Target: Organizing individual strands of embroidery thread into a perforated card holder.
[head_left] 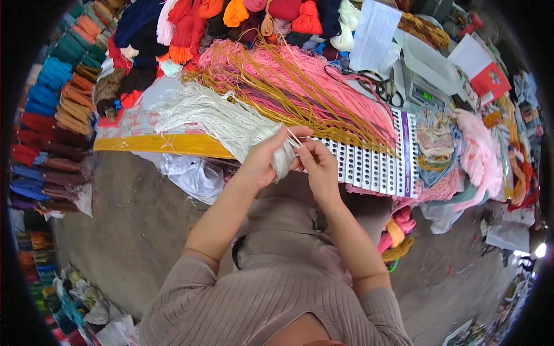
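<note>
My left hand [262, 163] is closed around the gathered end of a white yarn hank [199, 112], whose loose strands spread left across the table. Close beside it, my right hand [318, 168] pinches thin strands that run between the two hands. Just beyond my hands lie long pink yarn strands [340, 83] and mustard yarn strands [346, 130]. Their near ends rest over a white card with rows of round holes [369, 170], which has a purple strip at its right end.
Colourful yarn bundles [184, 26] heap along the back. Scissors [385, 89] lie beside a digital scale [426, 89] and a paper sheet [375, 34]. A yellow table edge [167, 145] runs at left. Stacked yarn [57, 115] fills the far left; pale pink yarn [479, 150] hangs at right.
</note>
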Demonstrator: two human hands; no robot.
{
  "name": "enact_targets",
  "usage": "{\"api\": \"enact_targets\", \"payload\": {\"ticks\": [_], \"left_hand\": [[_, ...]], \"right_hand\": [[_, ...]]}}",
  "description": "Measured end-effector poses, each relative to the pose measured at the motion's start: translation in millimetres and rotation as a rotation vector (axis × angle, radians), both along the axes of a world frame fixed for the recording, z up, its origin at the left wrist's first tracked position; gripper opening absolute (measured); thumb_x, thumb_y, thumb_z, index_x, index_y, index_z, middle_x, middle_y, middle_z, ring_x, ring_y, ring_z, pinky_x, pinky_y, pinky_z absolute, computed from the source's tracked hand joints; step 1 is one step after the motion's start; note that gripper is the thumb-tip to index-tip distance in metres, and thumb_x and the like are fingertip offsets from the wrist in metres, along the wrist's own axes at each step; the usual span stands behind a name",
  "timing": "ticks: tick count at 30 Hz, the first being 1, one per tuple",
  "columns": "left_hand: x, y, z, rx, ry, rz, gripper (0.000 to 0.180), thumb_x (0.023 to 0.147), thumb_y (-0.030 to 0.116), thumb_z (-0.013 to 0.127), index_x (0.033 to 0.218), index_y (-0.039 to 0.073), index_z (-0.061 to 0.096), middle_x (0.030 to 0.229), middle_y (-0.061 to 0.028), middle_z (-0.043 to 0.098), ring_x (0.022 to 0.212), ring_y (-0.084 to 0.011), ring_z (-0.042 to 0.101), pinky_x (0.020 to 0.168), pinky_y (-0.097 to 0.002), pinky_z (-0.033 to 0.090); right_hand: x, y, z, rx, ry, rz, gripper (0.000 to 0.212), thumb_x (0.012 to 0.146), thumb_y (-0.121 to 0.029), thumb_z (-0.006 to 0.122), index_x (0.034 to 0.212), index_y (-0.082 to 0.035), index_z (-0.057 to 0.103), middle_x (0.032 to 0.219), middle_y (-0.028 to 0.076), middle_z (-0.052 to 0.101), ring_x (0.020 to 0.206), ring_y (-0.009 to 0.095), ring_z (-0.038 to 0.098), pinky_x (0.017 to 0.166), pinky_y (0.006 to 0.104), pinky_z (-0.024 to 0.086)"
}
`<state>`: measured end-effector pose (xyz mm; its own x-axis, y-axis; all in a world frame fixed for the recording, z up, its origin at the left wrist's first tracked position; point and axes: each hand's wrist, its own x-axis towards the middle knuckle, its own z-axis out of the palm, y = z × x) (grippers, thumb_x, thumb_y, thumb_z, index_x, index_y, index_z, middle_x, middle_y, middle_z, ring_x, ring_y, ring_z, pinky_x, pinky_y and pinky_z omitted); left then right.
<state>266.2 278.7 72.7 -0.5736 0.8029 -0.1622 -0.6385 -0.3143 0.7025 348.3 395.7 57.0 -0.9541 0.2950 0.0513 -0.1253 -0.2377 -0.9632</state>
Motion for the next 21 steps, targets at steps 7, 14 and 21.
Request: {"api": "enact_targets", "payload": {"ticks": [7, 14, 21], "left_hand": [[-2, -4, 8, 0.01, -0.093, 0.142, 0.041, 0.095, 0.032, 0.04, 0.117, -0.002, 0.05, 0.099, -0.0082, 0.057, 0.08, -0.0153, 0.058, 0.068, -0.0301, 0.05], [-2, -2, 8, 0.005, 0.006, 0.154, 0.041, 0.094, 0.029, 0.044, 0.119, -0.004, 0.049, 0.083, -0.0025, 0.053, 0.074, -0.0117, 0.057, 0.066, -0.0266, 0.048], [-4, -4, 9, 0.028, -0.075, 0.17, 0.041, 0.094, 0.028, 0.045, 0.119, -0.005, 0.049, 0.079, -0.0029, 0.055, 0.071, -0.0129, 0.057, 0.066, -0.0266, 0.048]], "right_hand": [[9, 2, 9, -0.234, -0.067, 0.017, 0.019, 0.096, -0.018, 0.043, 0.085, -0.004, 0.05, 0.08, 0.007, 0.061, 0.059, 0.011, 0.055, 0.056, 0.0209, 0.04], [15, 4, 11, -0.178, -0.102, 0.003, 0.02, 0.096, -0.021, 0.043, 0.085, -0.005, 0.048, 0.064, 0.006, 0.056, 0.047, 0.011, 0.05, 0.047, 0.0202, 0.038], [17, 1, 8, -0.133, -0.137, -0.012, 0.023, 0.096, -0.024, 0.043, 0.085, -0.005, 0.047, 0.061, 0.005, 0.054, 0.046, 0.009, 0.049, 0.044, 0.0195, 0.038]]}}
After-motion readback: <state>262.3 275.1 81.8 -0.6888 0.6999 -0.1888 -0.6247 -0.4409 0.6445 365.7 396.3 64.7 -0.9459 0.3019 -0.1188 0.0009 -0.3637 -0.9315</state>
